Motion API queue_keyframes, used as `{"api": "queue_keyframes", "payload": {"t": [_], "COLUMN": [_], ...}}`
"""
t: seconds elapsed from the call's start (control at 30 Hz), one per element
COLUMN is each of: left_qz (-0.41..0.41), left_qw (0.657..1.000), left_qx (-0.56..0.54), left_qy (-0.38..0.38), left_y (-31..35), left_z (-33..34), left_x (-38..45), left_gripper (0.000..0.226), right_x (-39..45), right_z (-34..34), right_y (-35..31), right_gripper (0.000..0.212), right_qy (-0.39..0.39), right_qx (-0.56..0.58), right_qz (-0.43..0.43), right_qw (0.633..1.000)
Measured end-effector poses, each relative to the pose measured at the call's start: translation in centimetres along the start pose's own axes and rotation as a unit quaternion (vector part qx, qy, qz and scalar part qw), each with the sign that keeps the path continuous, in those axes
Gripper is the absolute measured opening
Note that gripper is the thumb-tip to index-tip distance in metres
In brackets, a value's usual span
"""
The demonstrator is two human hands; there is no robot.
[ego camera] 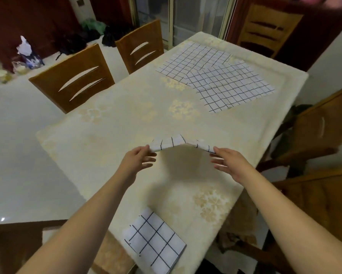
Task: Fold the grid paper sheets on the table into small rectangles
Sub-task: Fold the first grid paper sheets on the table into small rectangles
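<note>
Head view: the person looks down a long table (110, 123) under a pale flowered cloth, both bare arms reaching toward mid-frame.
Sheet in hand: a grid sheet (181, 144) is lifted off the cloth at centre frame, seen nearly edge-on, arched up in the middle and drooping toward each hand; its shadow lies on the cloth beneath.
Left hand: the left hand (139, 160) pinches the sheet's left end between thumb and fingers, the other fingers spread loose below.
Right hand: the right hand (228, 162) grips the right end the same way, thumb on top, fingers fanned under the paper.
Why held so: one hand at each end keeps the limp paper spread and under control, probably so edges can be brought together squarely for a fold; motion blur makes the exact corners hard to tell.
Done piece: a folded rectangle (155, 241) sits at bottom centre, near the table's near edge and well apart from the hands, likely parked there as finished work out of the folding space.
Waiting stack: flat sheets (217, 76) overlap loosely at upper right, far end of the table, kept clear of the working area until needed.
Progress: judged early, with several sheets still unfolded.
Surroundings: chairs (73, 80) stand along the left side.
</note>
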State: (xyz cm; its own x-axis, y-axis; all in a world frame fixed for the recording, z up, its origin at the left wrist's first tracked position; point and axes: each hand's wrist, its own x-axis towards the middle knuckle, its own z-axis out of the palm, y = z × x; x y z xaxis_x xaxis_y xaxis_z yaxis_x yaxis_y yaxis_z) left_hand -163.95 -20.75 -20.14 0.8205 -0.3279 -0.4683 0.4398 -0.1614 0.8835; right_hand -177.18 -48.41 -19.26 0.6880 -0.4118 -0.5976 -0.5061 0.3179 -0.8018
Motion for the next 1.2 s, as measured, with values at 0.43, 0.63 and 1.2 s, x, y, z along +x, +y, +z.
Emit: {"api": "queue_keyframes", "payload": {"t": [0.43, 0.63, 1.2], "left_qz": [-0.195, -0.153, -0.093], "left_qw": [0.980, 0.984, 0.970], "left_qx": [0.045, 0.084, 0.210], "left_qy": [0.005, 0.045, 0.080], "left_y": [-11.2, -11.2, -12.4], "left_z": [-0.5, -0.7, -0.4], "left_x": [-0.8, -0.4, 0.6], "left_gripper": [0.017, 0.013, 0.018], "right_x": [-0.4, -0.7, -2.3], "right_z": [0.6, 0.6, 0.5], "right_y": [14.1, 14.9, 15.1], "right_gripper": [0.022, 0.016, 0.017], "right_qy": [0.133, 0.144, 0.151], "right_qx": [0.028, 0.001, -0.080], "right_qz": [0.167, 0.124, 0.127], "right_qw": [0.976, 0.982, 0.977]}}
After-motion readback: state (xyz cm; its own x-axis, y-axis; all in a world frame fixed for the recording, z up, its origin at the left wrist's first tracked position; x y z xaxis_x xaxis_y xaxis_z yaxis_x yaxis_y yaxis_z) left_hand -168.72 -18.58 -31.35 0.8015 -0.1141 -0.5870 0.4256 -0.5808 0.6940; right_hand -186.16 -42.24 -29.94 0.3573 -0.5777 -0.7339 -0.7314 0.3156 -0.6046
